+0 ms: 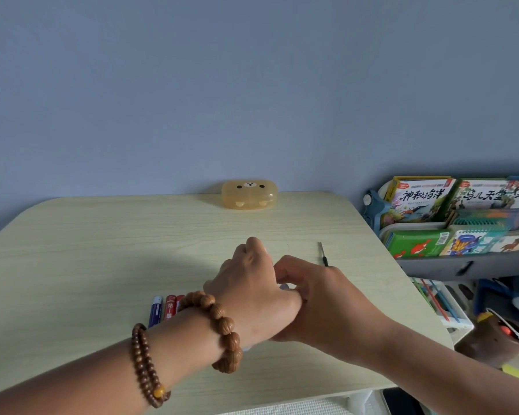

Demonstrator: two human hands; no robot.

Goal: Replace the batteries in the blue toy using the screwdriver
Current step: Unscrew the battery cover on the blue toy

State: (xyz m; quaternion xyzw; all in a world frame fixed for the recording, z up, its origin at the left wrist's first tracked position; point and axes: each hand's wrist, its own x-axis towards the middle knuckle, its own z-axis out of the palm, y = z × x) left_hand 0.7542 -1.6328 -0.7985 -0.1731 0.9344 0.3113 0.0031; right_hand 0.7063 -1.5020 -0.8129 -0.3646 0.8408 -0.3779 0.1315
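On the desk [102, 235], the left hand [249, 283] and right hand [309, 295] are curled together over something hidden, presumably the blue toy. Batteries [162, 310] and screwdriver [323, 254] lie unused; progress cannot be judged.

Both hands are bunched together mid-desk, the left hand [249, 283] over the right hand [309, 292], and whatever they hold is almost wholly covered; only a pale sliver peeks out between them. The batteries [162, 310] vanish behind the left wrist. The screwdriver [323, 254] disappears behind the right hand. The books [462, 217] run off the right edge.
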